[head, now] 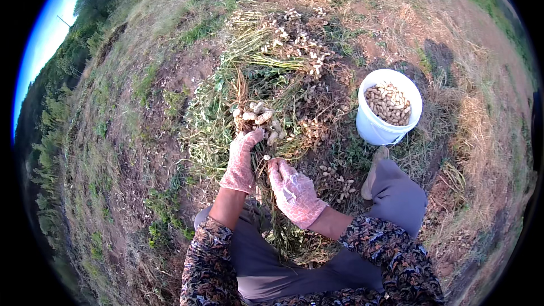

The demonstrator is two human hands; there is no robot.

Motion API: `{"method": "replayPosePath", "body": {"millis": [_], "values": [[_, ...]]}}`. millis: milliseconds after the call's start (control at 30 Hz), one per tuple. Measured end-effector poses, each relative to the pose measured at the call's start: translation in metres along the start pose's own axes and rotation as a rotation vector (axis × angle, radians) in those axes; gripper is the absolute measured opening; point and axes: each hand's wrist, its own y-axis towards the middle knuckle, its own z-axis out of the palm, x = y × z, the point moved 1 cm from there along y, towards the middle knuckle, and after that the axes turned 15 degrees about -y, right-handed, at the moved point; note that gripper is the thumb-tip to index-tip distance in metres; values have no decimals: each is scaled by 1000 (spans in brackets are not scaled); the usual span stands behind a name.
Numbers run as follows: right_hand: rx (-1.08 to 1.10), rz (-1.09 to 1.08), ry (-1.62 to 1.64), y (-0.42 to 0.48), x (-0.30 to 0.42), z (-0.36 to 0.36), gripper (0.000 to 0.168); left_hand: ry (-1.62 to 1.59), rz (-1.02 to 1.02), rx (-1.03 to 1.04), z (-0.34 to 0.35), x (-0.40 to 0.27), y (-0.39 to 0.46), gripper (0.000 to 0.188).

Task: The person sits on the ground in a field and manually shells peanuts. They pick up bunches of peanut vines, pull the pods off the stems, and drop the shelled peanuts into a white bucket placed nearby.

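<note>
My left hand [243,163], in a pinkish coated glove, is closed around the root end of a peanut plant; a cluster of peanut pods [256,114] shows just beyond its fingers. Close to its right, my right hand [294,191], gloved alike, has its fingertips bent together by the plant's stems and a single pod [267,157]. Whether it grips either is not clear. The stems hang down between my legs. In front lies a heap of pulled peanut plants [272,57] with pods and roots. A white plastic bucket [376,133] at the right holds many peanuts [388,104].
My shoe [374,174] stands just below the bucket. Loose pod clusters [338,182] lie between it and my right hand. Green weeds [165,216] grow on the soil at the left, and dry straw [474,127] covers ground at the right.
</note>
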Motion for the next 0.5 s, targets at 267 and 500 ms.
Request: {"method": "replayPosePath", "body": {"millis": [267,500], "values": [[-51,35,672,2,-22,-11,34,103,35,-34,0,-8,-3,19],[-83,792,1516,8,-71,-17,32,165,41,84,16,-19,-22,23]]}}
